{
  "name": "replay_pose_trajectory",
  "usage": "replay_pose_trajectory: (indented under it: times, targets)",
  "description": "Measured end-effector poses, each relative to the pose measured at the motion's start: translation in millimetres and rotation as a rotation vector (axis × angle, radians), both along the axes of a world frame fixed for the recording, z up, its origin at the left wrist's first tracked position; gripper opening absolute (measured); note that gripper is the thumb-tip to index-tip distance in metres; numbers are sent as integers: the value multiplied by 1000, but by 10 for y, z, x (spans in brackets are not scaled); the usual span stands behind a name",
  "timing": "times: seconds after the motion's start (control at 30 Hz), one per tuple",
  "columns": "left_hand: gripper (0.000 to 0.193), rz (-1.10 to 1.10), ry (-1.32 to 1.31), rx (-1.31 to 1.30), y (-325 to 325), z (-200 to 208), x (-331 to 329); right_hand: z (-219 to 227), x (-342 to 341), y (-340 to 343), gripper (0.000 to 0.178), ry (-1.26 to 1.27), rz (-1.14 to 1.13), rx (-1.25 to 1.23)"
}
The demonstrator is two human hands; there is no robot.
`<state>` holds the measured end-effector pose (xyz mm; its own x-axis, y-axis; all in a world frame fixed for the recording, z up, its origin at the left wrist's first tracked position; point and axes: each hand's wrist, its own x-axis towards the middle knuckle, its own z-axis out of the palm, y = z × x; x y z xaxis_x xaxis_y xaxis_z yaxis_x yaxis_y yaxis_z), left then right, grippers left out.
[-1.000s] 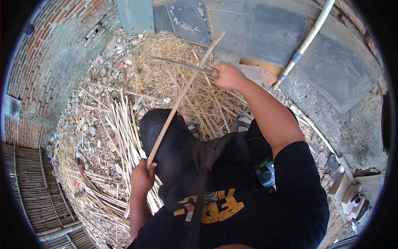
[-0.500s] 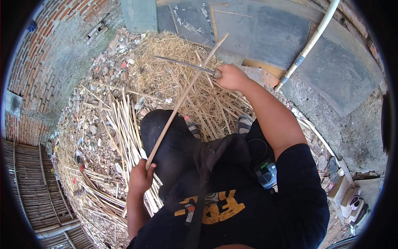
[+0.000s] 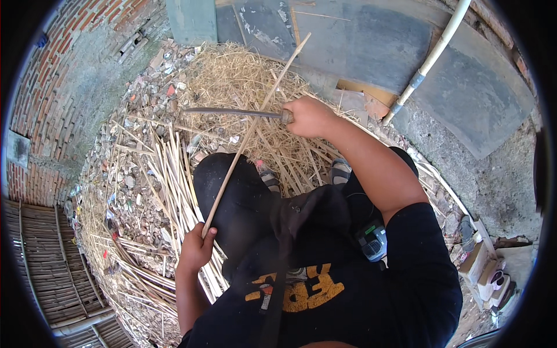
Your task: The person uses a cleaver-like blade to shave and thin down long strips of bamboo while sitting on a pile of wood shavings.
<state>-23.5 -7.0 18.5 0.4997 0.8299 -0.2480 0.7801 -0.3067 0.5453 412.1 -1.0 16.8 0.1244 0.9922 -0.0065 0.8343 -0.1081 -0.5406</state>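
Note:
My left hand (image 3: 196, 248) is closed round the lower end of a long bamboo strip (image 3: 237, 162), which slants up and away to the right past my left knee. In my right hand (image 3: 308, 117) is the handle of a machete (image 3: 232, 111), its dark blade pointing left. The blade crosses the strip a little above its middle; whether the edge touches it I cannot tell. Beyond and below the strip lies a heap of pale shavings (image 3: 223, 75). A bundle of split bamboo strips (image 3: 180, 174) rests on the ground left of my leg.
Rubble (image 3: 125, 185) covers the ground at left, beside a brick wall (image 3: 52, 98). Grey panels (image 3: 371, 46) lean at the back, with a white pipe (image 3: 432, 61) slanting before them. A small grey-blue device (image 3: 372, 242) sits at my right hip. Woven bamboo (image 3: 52, 261) stands lower left.
The machete has moved down the strip toward me and left, its blade now nearly level. The strip's far end has shifted slightly up and left; my left hand has stayed in place.

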Motion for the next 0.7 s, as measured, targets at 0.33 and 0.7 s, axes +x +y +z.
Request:
replay_pose_trajectory:
  times: [0.33, 0.7]
  targets:
    - [37, -22, 4, 50, -12, 14, 65, 38, 135, -4, 25, -47, -92, -26]
    - [35, 12, -55, -7, -13, -7, 92, 31, 396, 43, 19, 7, -203, -75]
